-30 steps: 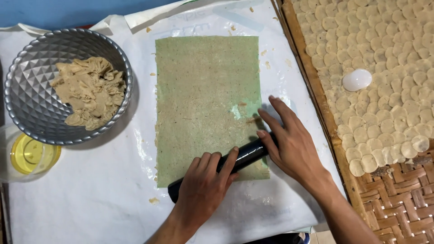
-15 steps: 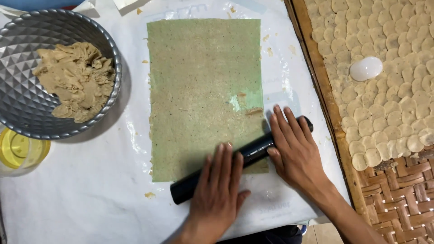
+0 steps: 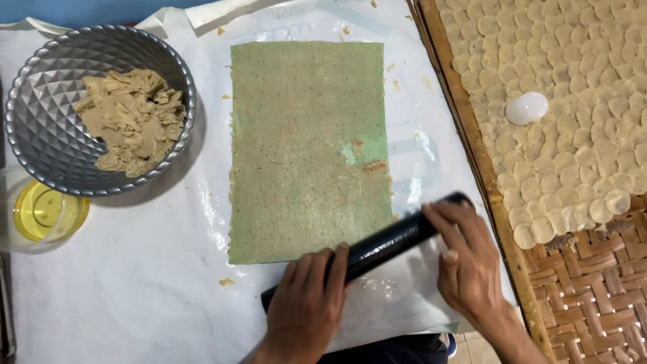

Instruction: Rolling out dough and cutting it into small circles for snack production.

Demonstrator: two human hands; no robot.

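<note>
Black cylindrical rolling pin [image 3: 384,246] lies slanted at the lower centre of the frame, just below the bottom edge of the thin green rectangular dough sheet [image 3: 306,148]. Left hand [image 3: 306,307] rests flat on its lower end, fingers spread; right hand [image 3: 468,259] presses its upper end, fingers straight. Upper left holds a faceted silver metal bowl [image 3: 40,135] of beige dough.
</note>
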